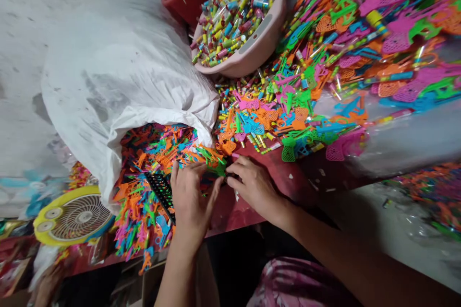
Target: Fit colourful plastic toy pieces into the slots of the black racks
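Note:
My left hand [192, 196] is curled at the table's front edge, with its thumb and fingers around a green plastic toy gun [218, 167]. Right beside it, my right hand [254, 186] has its fingertips pinched together against the near end of that toy; what lies between them is hidden. A small pink piece [236, 155] shows just above the right fingers. Under and left of my left wrist is a black slotted rack [161, 195]. Loose orange, green, blue and pink toy pieces [139, 211] spill around it from the mouth of a white sack [144, 67].
Behind my hands a pink basin [252, 60] holds candy-filled tubes, beside a red tub [180, 2]. Toy guns with tubes [288, 115] pile up on the red table [288, 168] to the right. A yellow fan [75, 216] and another person's hand [48, 280] are at left.

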Demonstrator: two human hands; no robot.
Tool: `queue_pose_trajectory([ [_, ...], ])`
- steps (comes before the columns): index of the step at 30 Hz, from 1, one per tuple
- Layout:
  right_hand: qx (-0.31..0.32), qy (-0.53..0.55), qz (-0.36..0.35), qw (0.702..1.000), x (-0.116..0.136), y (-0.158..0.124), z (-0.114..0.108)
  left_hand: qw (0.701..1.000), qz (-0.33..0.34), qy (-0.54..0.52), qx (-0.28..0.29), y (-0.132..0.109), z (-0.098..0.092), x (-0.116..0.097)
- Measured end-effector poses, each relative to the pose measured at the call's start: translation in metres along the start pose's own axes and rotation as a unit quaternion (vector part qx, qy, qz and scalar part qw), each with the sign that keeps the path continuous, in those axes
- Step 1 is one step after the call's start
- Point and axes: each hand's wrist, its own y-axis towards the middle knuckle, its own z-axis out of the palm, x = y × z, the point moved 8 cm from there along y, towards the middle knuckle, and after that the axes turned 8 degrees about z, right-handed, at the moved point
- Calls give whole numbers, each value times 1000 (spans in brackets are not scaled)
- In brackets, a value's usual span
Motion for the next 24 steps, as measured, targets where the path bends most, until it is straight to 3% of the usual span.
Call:
queue_pose_trajectory([
  [11,30,-9,5,1000,5,4,0,996,-8,83,0,4,5,-6],
  [15,21,-23,2,1000,0,3,3,995,-18,92,26,6,10,-6],
  [24,9,-12,-2,1000,-6,3,6,997,-69,-24,31,10,1,19],
])
